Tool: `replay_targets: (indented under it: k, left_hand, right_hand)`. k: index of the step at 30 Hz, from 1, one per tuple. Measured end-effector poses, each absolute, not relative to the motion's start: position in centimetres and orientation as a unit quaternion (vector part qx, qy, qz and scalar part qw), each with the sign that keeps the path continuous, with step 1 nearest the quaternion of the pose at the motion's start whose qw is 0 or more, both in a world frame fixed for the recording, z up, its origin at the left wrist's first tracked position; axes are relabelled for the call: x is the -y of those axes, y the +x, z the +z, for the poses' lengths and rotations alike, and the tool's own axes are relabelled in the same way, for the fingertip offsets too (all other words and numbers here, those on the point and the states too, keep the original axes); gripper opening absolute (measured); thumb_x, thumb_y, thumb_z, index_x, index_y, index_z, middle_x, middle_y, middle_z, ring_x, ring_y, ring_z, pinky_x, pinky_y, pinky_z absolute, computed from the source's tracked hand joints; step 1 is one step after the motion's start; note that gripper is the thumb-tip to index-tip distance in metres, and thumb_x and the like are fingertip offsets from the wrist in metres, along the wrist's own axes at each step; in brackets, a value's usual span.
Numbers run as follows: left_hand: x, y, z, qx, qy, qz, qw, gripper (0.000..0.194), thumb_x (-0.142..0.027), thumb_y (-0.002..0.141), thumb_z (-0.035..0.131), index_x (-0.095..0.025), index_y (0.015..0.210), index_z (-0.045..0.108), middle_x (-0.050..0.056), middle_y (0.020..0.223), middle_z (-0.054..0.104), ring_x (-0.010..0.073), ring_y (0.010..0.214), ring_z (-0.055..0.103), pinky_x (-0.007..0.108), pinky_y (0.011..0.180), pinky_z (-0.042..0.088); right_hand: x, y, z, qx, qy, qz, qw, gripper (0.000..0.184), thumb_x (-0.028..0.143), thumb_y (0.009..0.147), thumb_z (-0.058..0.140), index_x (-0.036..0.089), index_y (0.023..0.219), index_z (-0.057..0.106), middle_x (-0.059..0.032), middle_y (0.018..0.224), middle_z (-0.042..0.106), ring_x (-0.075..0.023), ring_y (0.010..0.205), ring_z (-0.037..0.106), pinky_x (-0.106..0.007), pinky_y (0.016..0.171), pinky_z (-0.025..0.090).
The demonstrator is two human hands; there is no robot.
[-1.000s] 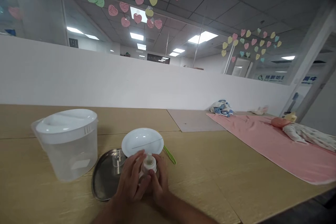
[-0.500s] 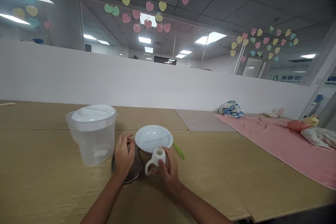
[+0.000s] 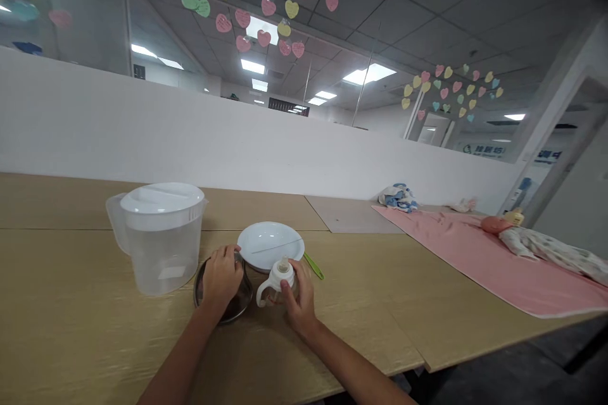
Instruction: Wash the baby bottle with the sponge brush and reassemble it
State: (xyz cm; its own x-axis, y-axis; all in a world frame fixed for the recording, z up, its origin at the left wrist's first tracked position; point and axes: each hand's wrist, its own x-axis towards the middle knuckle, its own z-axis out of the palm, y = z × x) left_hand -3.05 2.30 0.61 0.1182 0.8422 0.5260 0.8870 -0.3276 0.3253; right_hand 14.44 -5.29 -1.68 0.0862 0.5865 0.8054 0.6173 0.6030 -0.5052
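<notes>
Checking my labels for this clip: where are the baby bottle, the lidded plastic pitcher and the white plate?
Baby bottle point(image 3: 281, 273): head view, on its white collar.
Lidded plastic pitcher point(image 3: 161, 259): head view, on its clear body.
White plate point(image 3: 270, 243): head view, on its upper face.

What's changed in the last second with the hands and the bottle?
The left hand has let go of the bottle and moved left onto the steel tray. The right hand alone now holds the bottle, its handle showing. The jug and white plate stayed put.
</notes>
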Motion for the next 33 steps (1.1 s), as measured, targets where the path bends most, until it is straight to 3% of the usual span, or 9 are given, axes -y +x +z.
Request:
replay_targets:
  k: [10, 14, 16, 19, 24, 29, 33]
  left_hand:
    - [-3.2, -2.4, -1.1, 0.603, -0.718, -0.348, -0.003, 0.043, -0.014, 0.075, 0.041, -0.001, 0.116, 0.039, 0.019, 0.107, 0.056, 0.0268, 0.101, 0.054, 0.035, 0.085, 0.042]
    - [-3.7, -2.6, -1.5, 0.588, -0.716, -0.376, 0.013, 0.042, -0.017, 0.075, 0.042, -0.004, 0.115, 0.039, 0.017, 0.104, 0.056, 0.0258, 0.101, 0.054, 0.035, 0.086, 0.043]
    - [-3.8, -2.6, -1.5, 0.587, -0.714, -0.38, 0.032, 0.043, -0.02, 0.075, 0.042, -0.004, 0.115, 0.04, 0.017, 0.104, 0.056, 0.0265, 0.102, 0.054, 0.035, 0.086, 0.043]
    - [-3.8, -2.5, -1.4, 0.598, -0.713, -0.364, 0.042, 0.044, -0.02, 0.075, 0.041, -0.005, 0.116, 0.04, 0.017, 0.107, 0.055, 0.0268, 0.102, 0.054, 0.034, 0.088, 0.042]
    - [-3.8, -2.5, -1.4, 0.612, -0.705, -0.357, 0.031, 0.043, -0.022, 0.076, 0.041, -0.006, 0.116, 0.04, 0.015, 0.106, 0.057, 0.0258, 0.103, 0.054, 0.035, 0.088, 0.042]
    - [-3.4, -2.6, -0.8, 0.605, -0.706, -0.365, 0.053, 0.043, -0.024, 0.076, 0.043, -0.005, 0.115, 0.042, 0.016, 0.103, 0.058, 0.0272, 0.101, 0.053, 0.036, 0.086, 0.042]
    - [-2.5, -2.5, 0.2, 0.615, -0.702, -0.347, 0.085, 0.043, -0.025, 0.077, 0.043, -0.005, 0.115, 0.044, 0.015, 0.102, 0.057, 0.0284, 0.097, 0.053, 0.037, 0.086, 0.041]
  right_hand:
    - [5.0, 14.9, -2.3, 0.68, -0.441, -0.007, 0.586, 0.042, 0.041, 0.084, 0.047, 0.022, 0.122, 0.046, -0.0089, 0.115, 0.054, -0.0248, 0.105, 0.05, -0.04, 0.09, 0.039]
    - [3.0, 17.3, -2.8, 0.521, -0.506, 0.013, 0.687, 0.038, 0.038, 0.09, 0.033, 0.019, 0.121, 0.044, -0.0104, 0.113, 0.055, -0.0218, 0.103, 0.052, -0.036, 0.085, 0.042]
    - [1.3, 19.5, -2.5, 0.433, -0.587, 0.012, 0.684, 0.036, 0.035, 0.089, 0.032, 0.017, 0.117, 0.044, -0.011, 0.108, 0.056, -0.0209, 0.098, 0.054, -0.033, 0.08, 0.043]
    - [-1.4, 22.9, -1.8, 0.446, -0.696, 0.036, 0.561, 0.035, 0.022, 0.081, 0.034, 0.013, 0.112, 0.049, -0.0109, 0.099, 0.06, -0.0198, 0.088, 0.057, -0.031, 0.077, 0.044]
    - [-3.8, 24.6, -1.3, 0.522, -0.781, 0.078, 0.334, 0.039, 0.011, 0.073, 0.04, 0.011, 0.109, 0.054, -0.0106, 0.099, 0.063, -0.0187, 0.091, 0.058, -0.026, 0.076, 0.041]
    - [-3.0, 23.8, -1.5, 0.566, -0.78, 0.039, 0.264, 0.027, 0.021, 0.08, 0.04, 0.013, 0.094, 0.062, -0.0116, 0.097, 0.065, -0.0203, 0.09, 0.059, -0.026, 0.071, 0.039]
    - [-2.1, 23.5, -0.9, 0.58, -0.783, 0.043, 0.22, 0.029, 0.03, 0.083, 0.039, 0.016, 0.084, 0.064, -0.0107, 0.091, 0.067, -0.0209, 0.083, 0.061, -0.026, 0.063, 0.036]
